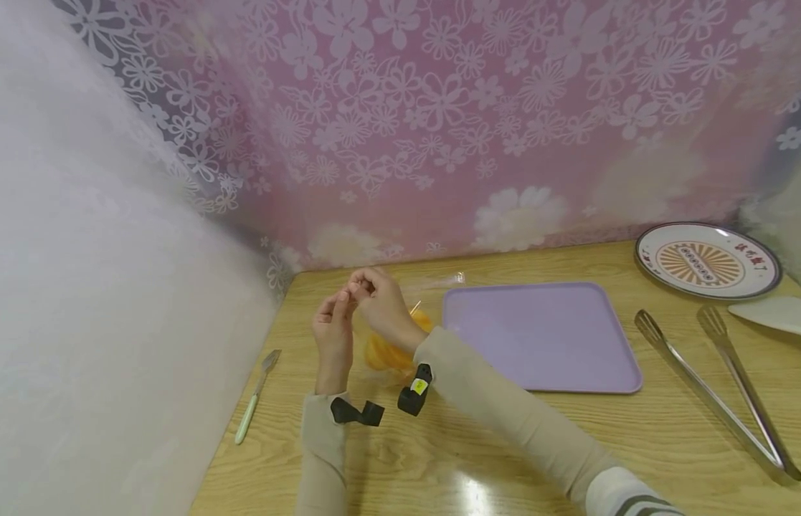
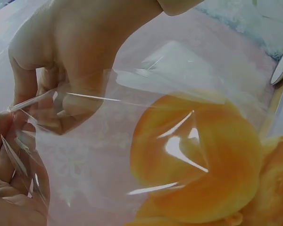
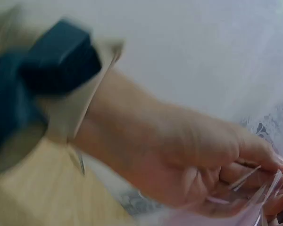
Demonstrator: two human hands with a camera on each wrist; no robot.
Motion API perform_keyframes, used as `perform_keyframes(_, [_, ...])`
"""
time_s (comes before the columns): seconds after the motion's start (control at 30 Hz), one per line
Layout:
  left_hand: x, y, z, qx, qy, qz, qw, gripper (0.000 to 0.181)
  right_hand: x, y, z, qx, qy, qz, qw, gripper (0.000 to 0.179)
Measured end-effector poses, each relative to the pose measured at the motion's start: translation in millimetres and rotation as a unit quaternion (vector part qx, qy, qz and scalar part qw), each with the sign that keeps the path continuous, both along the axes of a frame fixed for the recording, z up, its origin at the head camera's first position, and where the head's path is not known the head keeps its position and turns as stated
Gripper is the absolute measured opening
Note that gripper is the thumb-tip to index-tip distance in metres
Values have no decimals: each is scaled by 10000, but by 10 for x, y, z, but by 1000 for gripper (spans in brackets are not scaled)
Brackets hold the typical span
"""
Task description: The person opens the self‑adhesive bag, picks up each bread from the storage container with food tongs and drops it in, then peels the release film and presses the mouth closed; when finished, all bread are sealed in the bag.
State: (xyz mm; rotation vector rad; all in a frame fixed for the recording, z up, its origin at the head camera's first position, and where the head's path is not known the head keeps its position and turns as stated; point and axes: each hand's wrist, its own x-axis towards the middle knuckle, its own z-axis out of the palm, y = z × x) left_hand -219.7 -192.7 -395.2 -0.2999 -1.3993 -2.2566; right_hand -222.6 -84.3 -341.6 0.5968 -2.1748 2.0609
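Note:
A clear plastic bag (image 2: pixel 85 162) holds orange-brown bread buns (image 2: pixel 198 174), seen close up in the left wrist view. In the head view the buns (image 1: pixel 384 352) lie low beneath the right forearm, left of the tray. My left hand (image 1: pixel 333 335) pinches the bag's gathered top with its fingertips. Beside it, my right hand (image 1: pixel 382 307) pinches the same spot, fingertips against those of the left. The right wrist view catches the left hand (image 3: pixel 179 155) with creased film at its fingers; the right hand is mostly out of that frame.
Right of the bag lies a light purple tray (image 1: pixel 542 337). Farther right are metal tongs (image 1: pixel 716 387), spread apart, a patterned plate (image 1: pixel 652 276) and a white utensil (image 1: pixel 774 315). A small knife with a pale green handle (image 1: pixel 247 419) lies by the left table edge. Floral cloth hangs behind.

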Motion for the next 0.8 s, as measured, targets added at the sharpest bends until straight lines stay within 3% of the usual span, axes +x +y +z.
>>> perform_keyframes(0.13, [1,22,0,17,9,-43,10000,7,18,-1,39,-568,-931,207,9938,12])
perform_keyframes(0.27, [-4,44,-8,40,-7,-68,10000,10,6,-10,52,-933,-1433,384,9845,14])
perform_keyframes(0.5, [-39,96,-34,345,174,-265,9989,8,-46,-2,10,-1612,-1932,783,9646,15])
perform_keyframes(0.67, [-78,115,-58,653,393,-398,9963,8,-97,22,-43,-2378,-2134,1056,9417,17])
perform_keyframes(0.73, [-84,103,-67,710,435,-453,9955,8,-108,35,-63,-2411,-2062,986,9432,16])
perform_keyframes(0.8, [-82,94,-66,706,386,-409,9959,8,-108,52,-80,-2129,-1789,841,9569,19])
